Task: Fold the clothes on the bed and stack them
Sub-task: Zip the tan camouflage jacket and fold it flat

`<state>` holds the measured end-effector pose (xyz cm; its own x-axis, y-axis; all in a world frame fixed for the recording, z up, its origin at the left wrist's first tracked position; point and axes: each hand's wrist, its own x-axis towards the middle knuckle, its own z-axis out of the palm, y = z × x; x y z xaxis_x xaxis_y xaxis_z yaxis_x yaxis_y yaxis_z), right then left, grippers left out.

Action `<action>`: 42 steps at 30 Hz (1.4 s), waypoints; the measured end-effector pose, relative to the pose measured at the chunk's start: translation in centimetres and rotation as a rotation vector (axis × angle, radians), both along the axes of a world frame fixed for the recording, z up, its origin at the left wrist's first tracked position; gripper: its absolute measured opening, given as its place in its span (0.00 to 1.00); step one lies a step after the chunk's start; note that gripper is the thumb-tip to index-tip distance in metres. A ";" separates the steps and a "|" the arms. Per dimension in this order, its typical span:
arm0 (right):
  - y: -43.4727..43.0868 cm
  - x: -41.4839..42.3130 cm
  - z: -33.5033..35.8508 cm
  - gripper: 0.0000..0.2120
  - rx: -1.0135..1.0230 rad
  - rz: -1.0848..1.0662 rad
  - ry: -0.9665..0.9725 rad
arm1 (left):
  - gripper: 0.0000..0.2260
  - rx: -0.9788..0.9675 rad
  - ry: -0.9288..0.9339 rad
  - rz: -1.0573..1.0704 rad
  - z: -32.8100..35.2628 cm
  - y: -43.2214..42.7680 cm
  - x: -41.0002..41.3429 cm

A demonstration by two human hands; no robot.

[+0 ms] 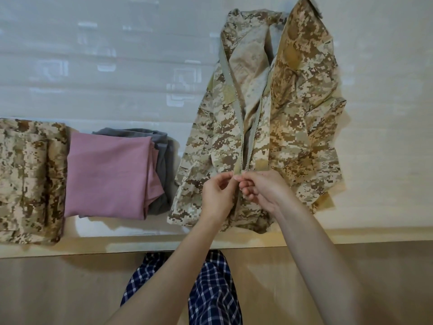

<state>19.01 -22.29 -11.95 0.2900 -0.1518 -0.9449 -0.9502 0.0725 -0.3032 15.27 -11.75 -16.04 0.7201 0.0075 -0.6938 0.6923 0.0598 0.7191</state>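
1. At the hem of the camouflage jacket (300,113), spread open on the bed (117,78), your left hand (218,195) and right hand (262,191) both pinch the bottom of the zipper (241,118).
2. Seat the pin fully (your fingertips hide it) before pulling.
3. Hold the hem taut while zipping.
4. Fold afterwards; the pink garment (110,174) lies just left of the jacket.

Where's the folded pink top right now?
The pink top lies left of centre in the head view, on the bed, atop a grey garment, between the folded camouflage piece at far left and the open camouflage jacket.
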 end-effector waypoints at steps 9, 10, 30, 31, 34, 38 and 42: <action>0.5 -0.3 0.0 0.09 0.110 -0.206 -0.001 | 0.02 0.129 -0.033 -0.032 0.3 0.7 -0.2; 0.4 -0.5 0.1 0.09 0.127 -0.197 -0.004 | 0.02 0.200 -0.010 0.027 0.6 0.7 -0.5; -0.9 -1.1 -0.5 0.10 0.145 -0.094 0.002 | 0.11 -0.568 0.600 0.426 1.4 -2.7 0.3; -1.0 -1.1 -0.4 0.10 0.145 -0.099 0.000 | 0.10 -0.557 0.570 0.435 1.2 -2.6 0.2; -1.1 -0.8 -0.1 0.10 0.153 -0.164 -0.005 | 0.07 -0.397 0.430 0.412 0.9 -2.5 -0.3; -0.8 -0.1 0.1 0.11 0.226 -0.360 0.056 | 0.07 -0.209 0.364 0.328 0.9 -2.5 -1.0; -0.3 0.0 -0.4 0.11 0.244 -0.390 0.062 | 0.07 -0.174 0.326 0.343 1.1 -2.3 -1.2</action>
